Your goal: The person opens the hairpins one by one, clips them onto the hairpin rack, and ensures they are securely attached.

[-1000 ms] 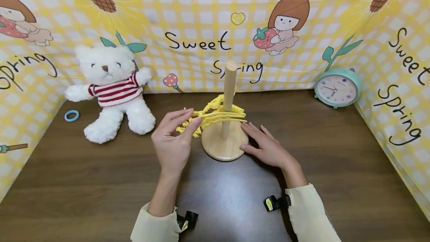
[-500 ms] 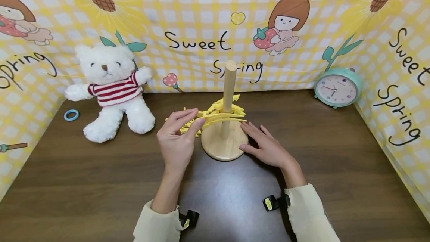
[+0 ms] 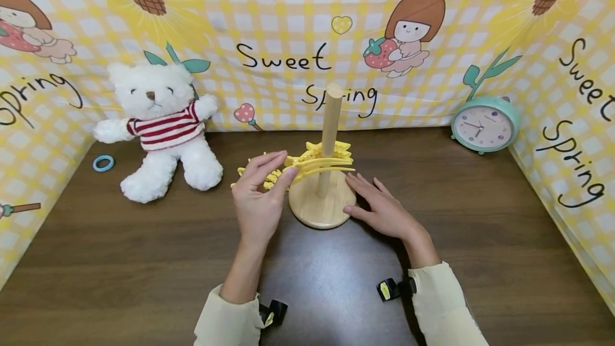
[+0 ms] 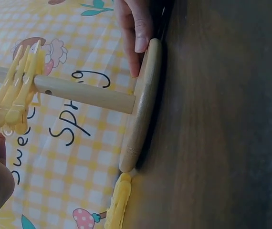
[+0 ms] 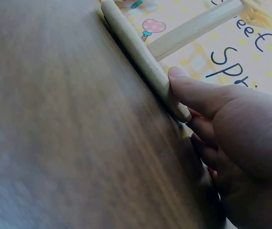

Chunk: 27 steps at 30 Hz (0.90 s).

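The left hand's (image 3: 259,194) fingers pinch a yellow pronged piece (image 3: 326,163), its prongs crossing the upright wooden post (image 3: 331,122); the right hand (image 3: 386,211), thumb and fingers spread, touches the right rim of the round base (image 3: 321,213). More yellow pieces (image 3: 272,179) lie on the counter (image 3: 144,260) just left of it, with a teddy bear (image 3: 158,100) farther left and a clock (image 3: 482,126) far right.

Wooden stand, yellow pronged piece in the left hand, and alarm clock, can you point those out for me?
Wooden stand (image 3: 331,124), head view: on its upright post.
Yellow pronged piece (image 4: 23,94), left wrist view: on a prong.
Alarm clock (image 3: 483,128), head view: on its dial.
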### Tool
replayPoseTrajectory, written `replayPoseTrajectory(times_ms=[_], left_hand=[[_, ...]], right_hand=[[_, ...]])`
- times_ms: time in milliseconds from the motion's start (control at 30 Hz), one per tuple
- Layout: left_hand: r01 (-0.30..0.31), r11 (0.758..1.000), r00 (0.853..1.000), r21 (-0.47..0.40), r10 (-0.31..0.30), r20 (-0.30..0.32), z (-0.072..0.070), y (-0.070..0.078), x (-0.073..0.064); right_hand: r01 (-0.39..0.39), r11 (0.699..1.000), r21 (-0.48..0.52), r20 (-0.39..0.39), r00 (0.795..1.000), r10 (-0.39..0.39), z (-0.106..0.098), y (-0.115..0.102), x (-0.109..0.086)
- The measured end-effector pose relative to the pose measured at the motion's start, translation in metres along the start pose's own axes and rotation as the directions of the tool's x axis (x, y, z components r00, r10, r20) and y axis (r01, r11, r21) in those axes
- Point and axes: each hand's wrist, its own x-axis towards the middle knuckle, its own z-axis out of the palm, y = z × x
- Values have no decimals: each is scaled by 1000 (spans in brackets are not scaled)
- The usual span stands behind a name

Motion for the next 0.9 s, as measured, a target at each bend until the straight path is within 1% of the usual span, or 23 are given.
replayPoseTrajectory(times_ms=[100, 200, 433, 633, 767, 900], left_hand=[[-6, 999, 1000, -43, 7, 25, -1, -1, 0], [-2, 999, 999, -52, 4, 39, -2, -1, 1], [14, 999, 999, -32, -12, 38, -2, 0, 1], [18, 1000, 1000, -8, -18, 20, -4, 2, -1], [0, 1000, 1000, 22, 0, 6, -4, 3, -1], [-28, 998, 1000, 64, 28, -4, -1, 4, 1]], right_hand=[[-1, 1000, 3, 1, 1000, 1, 0, 0, 0], [0, 1000, 5, 2, 1000, 0, 1, 1, 1], [-3, 1000, -7, 4, 1000, 4, -1, 1, 1], [8, 1000, 17, 5, 1000, -8, 4, 0, 1], [11, 1000, 19, -1, 1000, -11, 5, 0, 1], [-1, 1000, 4, 1, 1000, 1, 0, 0, 0]])
